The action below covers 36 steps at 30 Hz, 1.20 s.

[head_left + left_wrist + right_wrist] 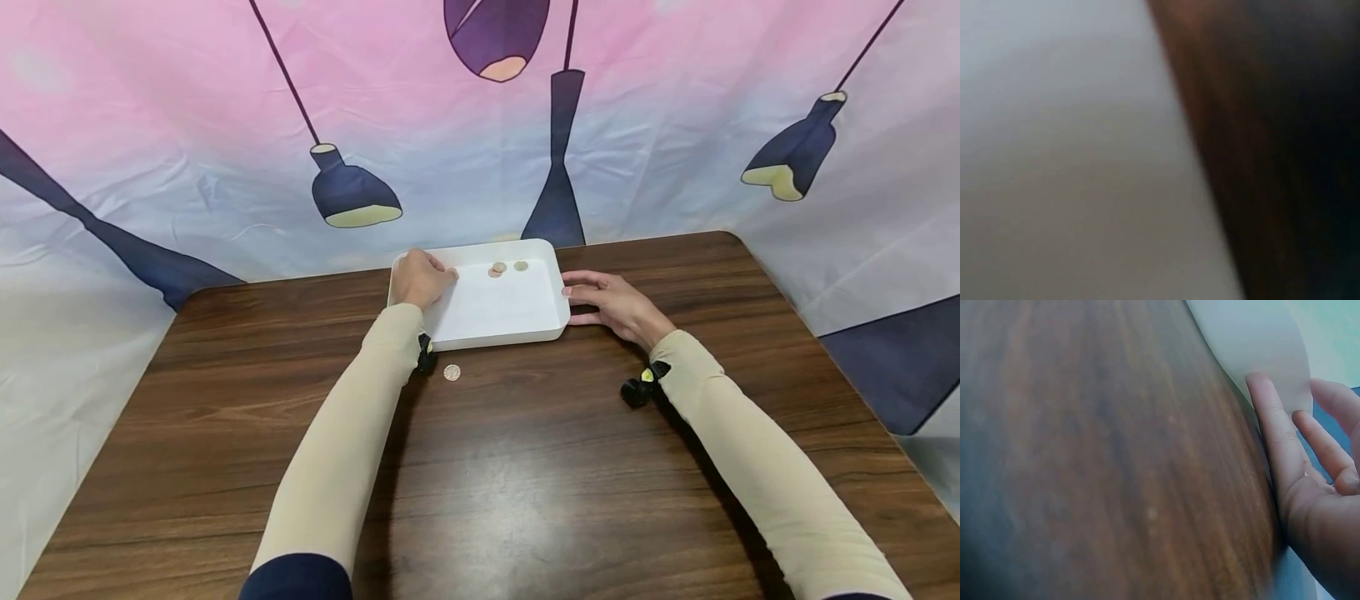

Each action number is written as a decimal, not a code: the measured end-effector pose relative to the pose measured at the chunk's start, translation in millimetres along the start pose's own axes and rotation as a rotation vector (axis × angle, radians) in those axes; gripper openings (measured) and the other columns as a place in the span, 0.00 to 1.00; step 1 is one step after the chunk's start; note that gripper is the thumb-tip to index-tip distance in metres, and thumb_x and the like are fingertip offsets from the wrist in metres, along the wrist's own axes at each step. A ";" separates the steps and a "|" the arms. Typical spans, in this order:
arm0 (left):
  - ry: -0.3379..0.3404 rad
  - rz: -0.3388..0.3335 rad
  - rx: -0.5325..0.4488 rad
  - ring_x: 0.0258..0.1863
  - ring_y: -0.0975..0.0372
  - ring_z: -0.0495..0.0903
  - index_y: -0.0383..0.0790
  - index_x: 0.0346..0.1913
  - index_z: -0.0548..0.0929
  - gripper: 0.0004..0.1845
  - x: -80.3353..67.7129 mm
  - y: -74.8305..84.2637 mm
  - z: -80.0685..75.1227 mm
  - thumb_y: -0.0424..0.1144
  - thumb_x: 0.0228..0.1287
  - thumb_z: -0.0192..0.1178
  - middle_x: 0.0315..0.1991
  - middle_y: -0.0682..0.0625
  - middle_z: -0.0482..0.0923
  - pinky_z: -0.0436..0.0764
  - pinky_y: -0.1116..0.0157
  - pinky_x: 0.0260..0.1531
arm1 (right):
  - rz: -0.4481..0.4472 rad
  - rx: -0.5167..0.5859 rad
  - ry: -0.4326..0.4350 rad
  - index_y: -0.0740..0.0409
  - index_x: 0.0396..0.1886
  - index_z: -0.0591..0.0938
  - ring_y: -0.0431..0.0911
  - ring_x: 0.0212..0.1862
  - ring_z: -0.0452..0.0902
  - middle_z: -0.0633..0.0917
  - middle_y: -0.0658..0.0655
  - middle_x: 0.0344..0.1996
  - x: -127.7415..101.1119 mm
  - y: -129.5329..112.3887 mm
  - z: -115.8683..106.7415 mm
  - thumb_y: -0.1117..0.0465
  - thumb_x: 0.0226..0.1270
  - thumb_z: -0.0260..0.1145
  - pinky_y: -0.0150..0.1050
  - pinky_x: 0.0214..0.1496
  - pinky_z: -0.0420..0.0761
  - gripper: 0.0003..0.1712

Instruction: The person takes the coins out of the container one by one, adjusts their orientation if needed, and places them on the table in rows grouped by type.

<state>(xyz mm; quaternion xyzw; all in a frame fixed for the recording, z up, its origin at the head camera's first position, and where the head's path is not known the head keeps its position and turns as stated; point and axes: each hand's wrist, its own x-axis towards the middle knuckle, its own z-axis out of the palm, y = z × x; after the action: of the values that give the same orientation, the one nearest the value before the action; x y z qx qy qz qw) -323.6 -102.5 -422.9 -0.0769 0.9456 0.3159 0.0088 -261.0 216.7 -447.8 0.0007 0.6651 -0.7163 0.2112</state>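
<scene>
A white rectangular tray (495, 310) stands near the table's far edge. My left hand (418, 281) is over its left end, fingers curled, and appears to pinch a small coin (453, 272) at the fingertips; the curled fingers partly hide it. Two coins overlap in the tray, a silvery coin (500, 267) and a copper-coloured coin (493, 272). Another coin (521, 266) lies to their right. On the table, in front of the tray, is a single coin (452, 372). My right hand (611, 306) touches the tray's right wall with extended, spread fingers (1279, 434).
The brown wooden table (510, 467) extends toward me and to both sides. Behind it hangs a pink and blue cloth (450, 167) printed with lamps. The left wrist view is blurred and shows a pale surface beside dark wood.
</scene>
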 end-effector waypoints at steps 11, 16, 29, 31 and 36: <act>-0.090 0.195 0.105 0.18 0.59 0.81 0.40 0.46 0.90 0.14 -14.9 -2.9 -16.4 0.48 0.74 0.67 0.26 0.46 0.87 0.81 0.58 0.35 | -0.002 -0.012 -0.006 0.61 0.81 0.66 0.47 0.58 0.81 0.73 0.64 0.68 1.2 -5.8 1.1 0.63 0.82 0.62 0.43 0.56 0.87 0.32; -0.118 0.242 0.136 0.21 0.59 0.80 0.44 0.50 0.94 0.15 -22.4 -2.9 -18.4 0.51 0.73 0.68 0.28 0.45 0.89 0.77 0.61 0.28 | 0.002 -0.009 0.002 0.61 0.81 0.66 0.46 0.56 0.82 0.74 0.63 0.67 -0.1 -7.2 -0.6 0.63 0.82 0.61 0.43 0.57 0.87 0.32; -0.249 0.342 0.190 0.42 0.54 0.84 0.45 0.47 0.94 0.10 -37.1 7.2 -12.2 0.46 0.73 0.69 0.43 0.50 0.90 0.82 0.54 0.46 | 0.017 -0.020 0.004 0.59 0.82 0.65 0.46 0.58 0.81 0.74 0.60 0.67 -0.3 -3.7 -2.6 0.61 0.83 0.62 0.43 0.57 0.86 0.33; -0.261 0.327 0.181 0.43 0.54 0.83 0.45 0.48 0.93 0.11 -37.0 7.1 -12.1 0.47 0.74 0.68 0.43 0.50 0.89 0.81 0.53 0.47 | 0.017 -0.021 0.002 0.60 0.82 0.65 0.46 0.57 0.81 0.74 0.61 0.67 -0.2 -2.9 -1.8 0.61 0.83 0.62 0.43 0.57 0.86 0.33; -0.274 0.288 0.145 0.45 0.52 0.82 0.44 0.49 0.92 0.12 -33.3 3.3 -12.6 0.47 0.75 0.67 0.46 0.47 0.87 0.80 0.52 0.49 | 0.015 -0.014 0.002 0.60 0.81 0.65 0.45 0.56 0.82 0.75 0.60 0.65 0.3 -0.8 0.7 0.61 0.83 0.62 0.42 0.56 0.87 0.33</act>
<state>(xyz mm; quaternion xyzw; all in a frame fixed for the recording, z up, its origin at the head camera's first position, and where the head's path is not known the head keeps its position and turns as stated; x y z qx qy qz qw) -290.9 -102.8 -408.6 0.1035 0.9571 0.2525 0.0973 -261.3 216.0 -447.1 0.0049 0.6702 -0.7101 0.2158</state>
